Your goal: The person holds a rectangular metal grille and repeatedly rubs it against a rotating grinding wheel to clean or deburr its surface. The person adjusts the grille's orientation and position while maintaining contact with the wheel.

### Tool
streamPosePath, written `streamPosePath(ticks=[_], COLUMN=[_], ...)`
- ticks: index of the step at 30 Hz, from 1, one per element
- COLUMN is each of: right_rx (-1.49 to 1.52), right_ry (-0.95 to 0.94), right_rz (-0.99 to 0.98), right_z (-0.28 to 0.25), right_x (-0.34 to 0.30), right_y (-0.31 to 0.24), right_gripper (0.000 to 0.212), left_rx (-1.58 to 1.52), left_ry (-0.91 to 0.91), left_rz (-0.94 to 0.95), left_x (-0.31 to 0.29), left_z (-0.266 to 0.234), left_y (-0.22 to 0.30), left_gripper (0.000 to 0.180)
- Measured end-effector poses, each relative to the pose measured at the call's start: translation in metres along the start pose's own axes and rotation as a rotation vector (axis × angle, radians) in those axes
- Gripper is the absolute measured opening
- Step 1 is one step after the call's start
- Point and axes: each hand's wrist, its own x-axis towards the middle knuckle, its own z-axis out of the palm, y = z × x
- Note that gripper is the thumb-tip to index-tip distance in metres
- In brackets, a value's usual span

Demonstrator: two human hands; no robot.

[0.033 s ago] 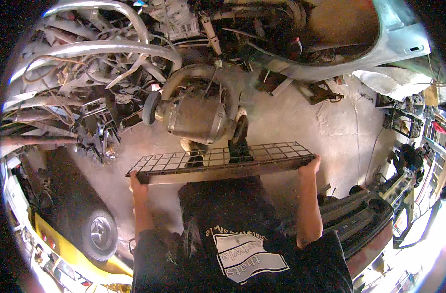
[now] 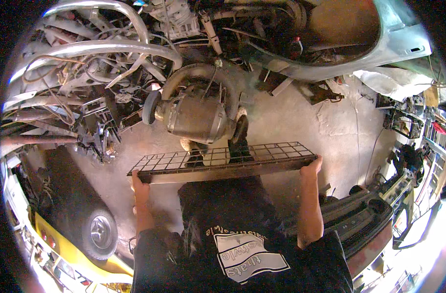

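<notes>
A long, narrow car grille [image 2: 262, 152] with a grid of thin bars and a pale front strip is held up across my body, its right end slightly higher. My left hand [image 2: 139, 183] is closed round its left end. At the other end my right hand [image 2: 312, 168] grips it, the thumb up along the edge. Both hands' fingers are partly hidden beneath the grille. Through the grid show my feet on the floor, just short of a dusty metal cylinder [image 2: 196, 116] with straps.
Beyond the cylinder lies a tyre [image 2: 193, 73], with a small wheel [image 2: 151, 107] beside it. Bent metal tubes [image 2: 106, 49] pile up at far left. A pale car body panel [image 2: 330, 71] spans the far right. A dark bumper [image 2: 355, 224] and a yellow car part [image 2: 62, 249] flank me.
The grille and both hands have shifted very slightly to the right. My grip at both ends is the same.
</notes>
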Motion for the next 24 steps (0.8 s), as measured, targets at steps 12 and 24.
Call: streamPosePath(ticks=[12,24], right_rx=[-0.155,-0.115], right_ry=[-0.249,-0.086], right_rz=[-0.01,-0.084], right_z=[-0.019,-0.002], right_x=[0.061,0.064], right_y=[-0.07,-0.128], right_gripper=[0.033,0.027], left_rx=[-0.33,-0.155], left_ry=[0.228,0.098], left_rz=[-0.268,-0.177], left_x=[-0.044,-0.079], left_z=[0.089,0.128], left_y=[-0.044,-0.094], left_gripper=[0.023,0.028])
